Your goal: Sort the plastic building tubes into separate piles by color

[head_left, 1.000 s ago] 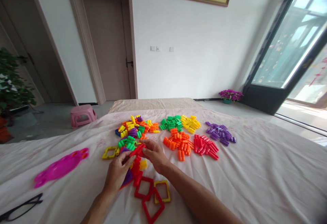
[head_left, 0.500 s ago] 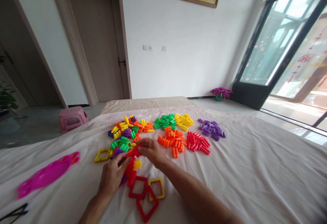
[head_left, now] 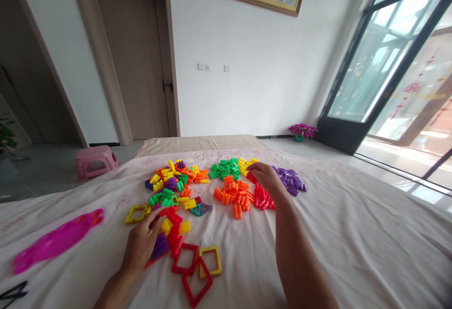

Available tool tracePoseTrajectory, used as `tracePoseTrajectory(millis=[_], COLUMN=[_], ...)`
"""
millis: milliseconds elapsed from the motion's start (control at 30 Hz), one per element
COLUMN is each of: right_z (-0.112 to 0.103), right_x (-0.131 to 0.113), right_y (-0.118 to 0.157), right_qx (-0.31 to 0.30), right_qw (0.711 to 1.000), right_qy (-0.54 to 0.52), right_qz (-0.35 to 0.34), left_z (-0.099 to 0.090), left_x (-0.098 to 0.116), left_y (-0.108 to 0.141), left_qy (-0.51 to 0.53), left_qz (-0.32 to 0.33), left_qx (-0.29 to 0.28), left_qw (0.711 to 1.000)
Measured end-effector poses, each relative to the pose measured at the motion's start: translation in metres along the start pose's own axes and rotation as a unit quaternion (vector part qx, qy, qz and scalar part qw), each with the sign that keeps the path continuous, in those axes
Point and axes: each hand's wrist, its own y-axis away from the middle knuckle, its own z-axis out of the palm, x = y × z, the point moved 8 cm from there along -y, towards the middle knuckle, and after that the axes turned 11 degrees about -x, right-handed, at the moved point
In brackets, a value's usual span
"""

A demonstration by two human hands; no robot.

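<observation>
Red block (partly hidden) slants down rightward in right hand.

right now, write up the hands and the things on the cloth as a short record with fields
left hand: fingers at the red pieces, grip unclear
right hand: holding a red piece by the red pile
other piles: orange pile, green pile, yellow pile, purple pile
mixed heap: beyond the left hand
nearest frames: two red frames, one yellow frame
magenta tray: far left
</observation>
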Motion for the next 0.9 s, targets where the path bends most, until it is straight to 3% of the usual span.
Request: tracePoseTrajectory(millis=[100, 200, 300, 367, 467, 600, 733, 900], right_z=[-0.024, -0.033, -0.035, -0.023, 0.024, 0.115, 0.185, 0.227], right_x=[0.026, 0.041, 0.029, 0.010, -0.028, -0.073, -0.087, -0.085], right_y=[0.008, 0.013, 0.014, 0.012, 0.009, 0.021, 0.040, 0.056], right_qx=[0.008, -0.001, 0.021, 0.012, -0.066, -0.197, -0.261, -0.284], right_qw=[0.977, 0.952, 0.949, 0.961, 0.978, 0.961, 0.946, 0.937], right_qy=[0.194, 0.268, 0.285, 0.265, 0.196, 0.102, -0.004, -0.092], right_qz=[0.087, 0.146, 0.131, 0.081, -0.034, -0.165, -0.190, -0.180], left_z=[-0.001, -0.002, -0.002, -0.001, -0.001, 0.000, 0.003, 0.014], left_x=[-0.002, -0.004, -0.006, -0.005, 0.001, 0.013, 0.016, 0.019], left_y=[0.001, 0.002, 0.002, 0.001, 0.002, 0.004, 0.004, 0.005], left_qy=[-0.016, -0.014, 0.015, 0.040, 0.065, 0.096, 0.140, 0.180], left_qz=[0.009, 0.006, 0.004, 0.000, 0.003, 0.022, 0.024, 0.029], left_qx=[0.003, 0.004, 0.002, 0.000, 0.006, 0.004, -0.014, -0.058], left_qw=[1.000, 1.000, 1.000, 0.999, 0.998, 0.995, 0.990, 0.982])
